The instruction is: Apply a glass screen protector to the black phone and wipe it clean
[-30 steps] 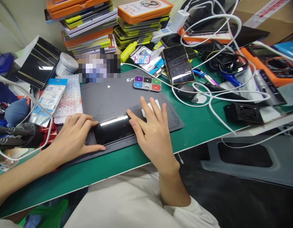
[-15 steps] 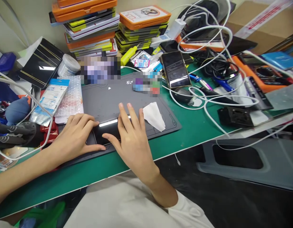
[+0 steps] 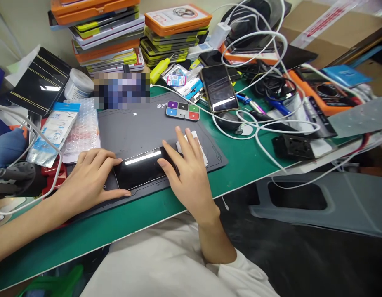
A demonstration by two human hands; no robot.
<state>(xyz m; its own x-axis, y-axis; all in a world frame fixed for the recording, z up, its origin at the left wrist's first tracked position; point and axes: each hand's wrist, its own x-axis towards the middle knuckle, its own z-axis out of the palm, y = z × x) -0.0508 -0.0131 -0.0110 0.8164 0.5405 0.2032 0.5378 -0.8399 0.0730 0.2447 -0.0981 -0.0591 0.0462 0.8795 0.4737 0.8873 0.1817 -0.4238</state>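
1. Fingers (image 3: 108, 159) of left hand (image 3: 88, 176): thumb and forefinger parted wide, holding left end of glossy black rectangular phone (image 3: 140, 171).
2. Right hand (image 3: 191, 185): fingers spread over phone's right end; contact unclear.
3. Phone flat on dark-grey rectangular mat (image 3: 138, 132), near front edge of green table (image 3: 116, 226).

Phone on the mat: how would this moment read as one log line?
phone: flat on mat, screen dark | left hand: at left end | right hand: over right end | white cloth: partly hidden by right hand
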